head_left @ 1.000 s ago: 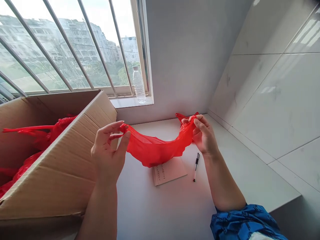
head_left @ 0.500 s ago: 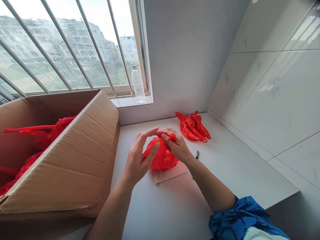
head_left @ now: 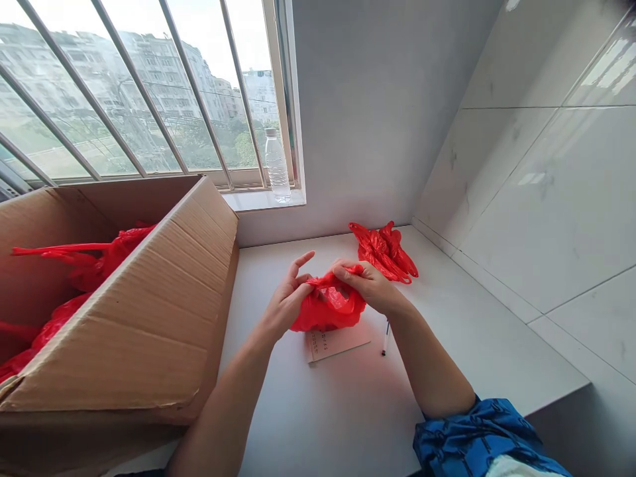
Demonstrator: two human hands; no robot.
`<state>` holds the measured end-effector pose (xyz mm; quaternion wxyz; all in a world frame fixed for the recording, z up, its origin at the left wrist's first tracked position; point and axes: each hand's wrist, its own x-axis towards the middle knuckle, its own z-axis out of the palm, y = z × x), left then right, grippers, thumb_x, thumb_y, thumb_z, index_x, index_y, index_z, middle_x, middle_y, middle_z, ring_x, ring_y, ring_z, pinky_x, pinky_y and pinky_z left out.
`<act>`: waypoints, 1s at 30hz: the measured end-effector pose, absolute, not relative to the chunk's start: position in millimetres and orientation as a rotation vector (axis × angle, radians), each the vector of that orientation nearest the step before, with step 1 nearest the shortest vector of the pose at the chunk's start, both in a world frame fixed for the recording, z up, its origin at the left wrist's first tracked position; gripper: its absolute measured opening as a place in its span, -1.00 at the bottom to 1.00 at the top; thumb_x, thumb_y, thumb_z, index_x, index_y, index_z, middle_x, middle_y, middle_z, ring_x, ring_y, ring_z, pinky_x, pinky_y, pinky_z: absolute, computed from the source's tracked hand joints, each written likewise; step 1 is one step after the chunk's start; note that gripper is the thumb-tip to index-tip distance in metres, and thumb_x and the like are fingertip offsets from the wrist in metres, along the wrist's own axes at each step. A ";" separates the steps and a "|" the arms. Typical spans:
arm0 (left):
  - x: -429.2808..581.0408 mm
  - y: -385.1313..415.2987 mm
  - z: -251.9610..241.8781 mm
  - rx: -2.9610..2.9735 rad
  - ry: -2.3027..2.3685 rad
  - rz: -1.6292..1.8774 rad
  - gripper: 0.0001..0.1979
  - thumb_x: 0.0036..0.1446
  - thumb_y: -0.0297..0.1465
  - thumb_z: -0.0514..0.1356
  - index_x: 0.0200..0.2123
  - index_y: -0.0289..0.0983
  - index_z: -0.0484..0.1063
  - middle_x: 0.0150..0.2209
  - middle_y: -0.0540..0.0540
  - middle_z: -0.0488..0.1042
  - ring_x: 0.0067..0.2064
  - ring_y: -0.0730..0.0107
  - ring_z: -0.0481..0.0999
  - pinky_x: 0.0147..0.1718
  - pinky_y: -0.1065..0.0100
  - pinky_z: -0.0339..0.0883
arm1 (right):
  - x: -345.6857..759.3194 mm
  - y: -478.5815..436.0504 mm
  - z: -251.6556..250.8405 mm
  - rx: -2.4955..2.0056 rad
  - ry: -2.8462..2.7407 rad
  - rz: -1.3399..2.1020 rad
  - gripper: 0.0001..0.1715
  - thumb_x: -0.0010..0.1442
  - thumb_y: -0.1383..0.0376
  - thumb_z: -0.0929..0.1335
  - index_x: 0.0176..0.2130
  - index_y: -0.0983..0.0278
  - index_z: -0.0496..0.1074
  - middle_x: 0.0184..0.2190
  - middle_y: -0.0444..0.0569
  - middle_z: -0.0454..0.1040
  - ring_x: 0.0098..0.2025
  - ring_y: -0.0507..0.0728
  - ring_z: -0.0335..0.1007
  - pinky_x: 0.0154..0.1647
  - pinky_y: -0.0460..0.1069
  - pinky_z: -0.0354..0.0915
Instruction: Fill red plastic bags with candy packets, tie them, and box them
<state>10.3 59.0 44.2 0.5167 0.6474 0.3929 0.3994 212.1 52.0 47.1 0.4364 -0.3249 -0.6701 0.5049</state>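
Observation:
A red plastic bag (head_left: 325, 308) is bunched up between my two hands above the white counter (head_left: 348, 411). My left hand (head_left: 285, 305) pinches its left end with thumb and fingers, the forefinger pointing up. My right hand (head_left: 370, 285) is closed on its right end. Under the bag lies a small paper note (head_left: 338, 344), and a pen (head_left: 385, 334) lies beside my right wrist. Behind my right hand, a pile of knotted red bags (head_left: 385, 252) rests near the wall.
A large open cardboard box (head_left: 134, 331) with loose red bags (head_left: 84, 262) inside fills the left side. A clear water bottle (head_left: 277, 165) stands on the window sill. Tiled wall (head_left: 536, 172) bounds the counter on the right; the counter's edge runs at lower right.
A second ago the bag was stretched wide between my hands. They came together and bunched it up; now they have parted slightly, still holding it low over the note.

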 end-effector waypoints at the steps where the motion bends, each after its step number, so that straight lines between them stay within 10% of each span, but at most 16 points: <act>1: 9.4 60.8 43.5 1.511 0.950 0.959 -0.41 0.23 -0.31 0.06 0.33 -0.15 0.12 -0.37 0.03 0.45 -0.33 0.39 0.49 -0.27 0.37 0.36 | 214.6 51.2 48.0 -0.798 -1.785 1.218 -0.57 0.34 -0.03 0.29 -0.21 0.18 0.59 -0.27 -0.05 0.42 -0.29 0.07 0.36 -0.30 -0.03 0.35; 9: 8.3 61.5 43.9 1.441 0.979 0.872 -0.45 0.27 -0.10 0.10 0.28 -0.10 0.24 -0.13 -0.07 0.59 -0.08 0.22 0.56 -0.10 0.27 0.39 | 199.9 61.1 25.1 -1.027 -1.946 0.341 -0.77 0.24 0.43 0.29 -0.18 0.19 0.48 -0.19 -0.03 0.38 -0.30 0.08 0.37 -0.34 -0.02 0.30; 19: 6.0 70.5 31.3 1.299 0.926 1.049 -0.48 0.19 0.00 0.20 0.04 -0.25 0.54 -0.08 -0.18 0.61 -0.12 0.19 0.57 -0.17 0.34 0.40 | 195.5 55.4 18.7 -0.971 -1.944 -0.113 -0.85 0.32 0.26 0.35 -0.33 0.22 0.37 -0.25 -0.04 0.44 -0.31 0.07 0.34 -0.40 -0.05 0.17; 30: -32.1 110.8 -31.6 1.224 1.261 1.523 -0.56 -0.03 -0.16 0.38 -0.14 -0.33 0.60 -0.20 -0.18 0.60 -0.16 0.26 0.54 -0.01 0.20 0.38 | 255.5 -14.8 -43.2 -1.189 -1.863 0.498 -0.69 0.28 0.12 0.41 -0.44 0.21 0.40 -0.51 -0.14 0.42 -0.40 0.09 0.32 -0.15 0.07 0.28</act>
